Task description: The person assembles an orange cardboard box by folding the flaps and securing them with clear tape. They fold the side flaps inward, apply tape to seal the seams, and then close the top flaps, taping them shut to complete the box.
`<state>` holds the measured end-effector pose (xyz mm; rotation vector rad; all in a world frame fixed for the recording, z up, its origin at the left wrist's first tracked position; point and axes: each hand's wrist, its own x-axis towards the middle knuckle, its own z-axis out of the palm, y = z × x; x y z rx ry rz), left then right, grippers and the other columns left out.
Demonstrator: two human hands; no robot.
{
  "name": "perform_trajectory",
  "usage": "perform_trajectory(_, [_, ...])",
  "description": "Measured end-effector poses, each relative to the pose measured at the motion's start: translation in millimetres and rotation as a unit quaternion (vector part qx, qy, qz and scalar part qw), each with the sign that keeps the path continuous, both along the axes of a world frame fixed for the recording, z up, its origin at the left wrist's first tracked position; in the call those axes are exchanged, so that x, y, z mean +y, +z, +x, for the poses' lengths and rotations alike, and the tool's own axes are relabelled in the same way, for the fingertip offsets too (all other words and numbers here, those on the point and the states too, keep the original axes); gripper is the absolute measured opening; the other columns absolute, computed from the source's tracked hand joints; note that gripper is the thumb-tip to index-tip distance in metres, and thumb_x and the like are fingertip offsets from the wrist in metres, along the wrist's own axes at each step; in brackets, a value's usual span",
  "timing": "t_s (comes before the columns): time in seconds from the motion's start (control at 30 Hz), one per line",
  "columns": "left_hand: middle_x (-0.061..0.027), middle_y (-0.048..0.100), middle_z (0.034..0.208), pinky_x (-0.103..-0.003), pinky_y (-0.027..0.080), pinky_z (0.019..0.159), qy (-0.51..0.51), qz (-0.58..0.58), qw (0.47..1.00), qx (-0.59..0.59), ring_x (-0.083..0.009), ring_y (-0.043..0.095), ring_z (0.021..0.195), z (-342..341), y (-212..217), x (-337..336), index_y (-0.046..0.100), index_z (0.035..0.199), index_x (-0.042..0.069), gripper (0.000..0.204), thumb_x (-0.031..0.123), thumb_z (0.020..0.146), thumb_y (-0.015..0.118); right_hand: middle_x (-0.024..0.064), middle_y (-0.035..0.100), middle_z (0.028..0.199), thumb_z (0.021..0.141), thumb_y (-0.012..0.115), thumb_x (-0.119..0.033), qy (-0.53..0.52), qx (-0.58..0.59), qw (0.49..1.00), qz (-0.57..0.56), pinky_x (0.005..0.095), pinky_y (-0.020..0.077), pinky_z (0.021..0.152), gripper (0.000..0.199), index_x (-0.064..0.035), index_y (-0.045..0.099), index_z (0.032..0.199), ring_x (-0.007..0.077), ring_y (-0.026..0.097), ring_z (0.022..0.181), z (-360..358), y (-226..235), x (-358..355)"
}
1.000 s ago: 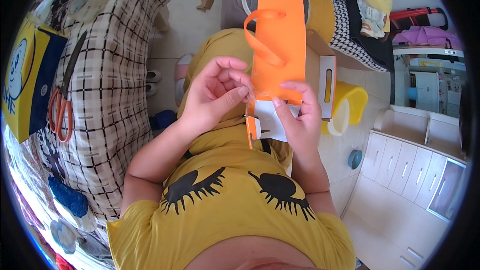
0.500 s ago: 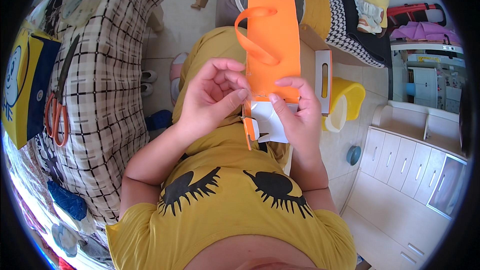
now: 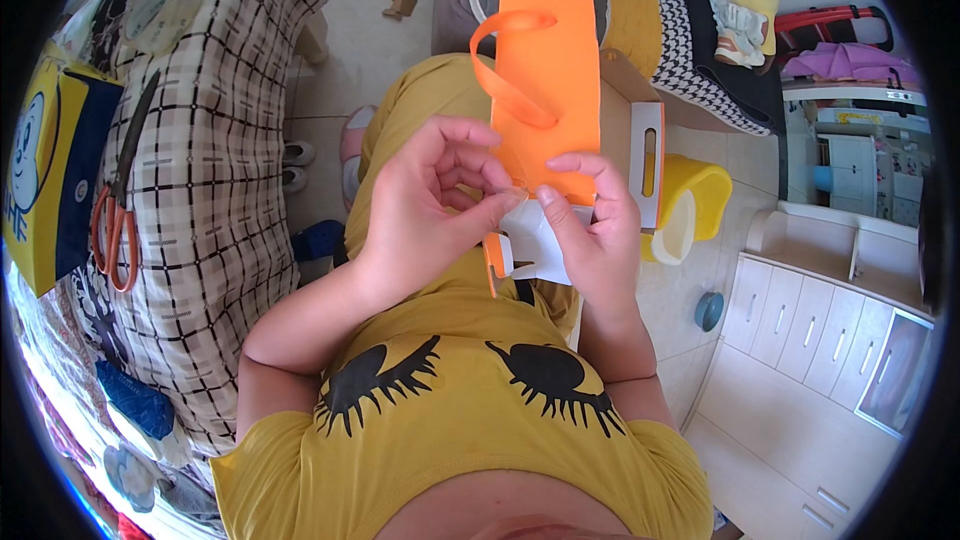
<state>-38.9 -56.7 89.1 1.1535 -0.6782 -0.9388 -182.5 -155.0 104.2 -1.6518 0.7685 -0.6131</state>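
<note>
Surroundings, by apparent size: checked cloth (image 3: 250, 270) draped down the person's left; pale cabinet (image 3: 790, 410) with drawers at the lower right. On the cloth, a yellow-and-blue box (image 3: 65, 170) with orange-handled scissors (image 3: 118, 200) just beside it. A yellow bucket (image 3: 705, 200) stands on the floor to the right.

Orange box (image 3: 560, 70): directly before the person, over the lap, its tall orange panel facing up toward the camera. A white slotted side flap (image 3: 647, 165) stands at its right; what supports the underside is hidden.

Left hand (image 3: 425, 190): at the near left of the orange panel, thumb and forefinger brought together in a pinch. Whether anything is caught in that grip is too small to tell.

Right hand (image 3: 605, 230): thumb over the white lower panel (image 3: 540, 250), forefinger bent over the orange one, the two tips apart. The other fingers are hidden, so cannot tell if this grip clamps the box.

Smaller parts: orange ribbon loop (image 3: 503, 90) arches off the panel, left of centre.

Change: compared with half a second ago, the left fingertips have shifted rightward to the fold between orange and white; right hand nearly unmoved. Judgement: handling now centres on that fold, the right hand probably steadying.
</note>
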Motion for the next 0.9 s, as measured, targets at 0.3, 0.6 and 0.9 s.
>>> perform_trajectory(0.3, [-0.005,0.062,0.088,-0.022,0.053,0.069,0.051,-0.039,0.998,0.009,-0.0097,0.062,0.083,-10,-8,7,0.049,0.109,0.001,0.036,-0.005,0.08,0.07,0.0045,0.059,0.1,0.088,0.06,0.002,0.001,-0.018,1.0,0.011,0.019,0.0433,0.067,0.018,0.0008,0.055,0.106,0.0049,0.053,0.081,2,2,0])
perform_trajectory(0.6, [-0.0044,0.063,0.09,-0.026,0.046,0.082,0.018,-0.042,0.996,0.078,-0.0103,0.06,0.087,0,-5,15,0.049,0.109,0.001,0.034,-0.001,0.082,0.07,0.0029,0.058,0.099,0.088,0.059,0.003,-0.002,-0.016,1.0,0.009,0.0169,0.0384,0.058,0.018,0.0,0.055,0.106,0.0012,0.047,0.069,2,-1,-1])
perform_trajectory(0.9, [-0.0045,0.064,0.092,-0.022,0.04,0.08,0.014,0.055,0.998,-0.04,-0.0069,0.058,0.084,1,-9,4,0.05,0.109,0.001,0.03,0.0,0.084,0.066,0.0047,0.059,0.101,0.088,0.06,0.003,-0.009,-0.016,0.999,0.039,0.0191,0.0425,0.067,0.019,0.0006,0.055,0.106,0.0046,0.052,0.08,4,2,2])
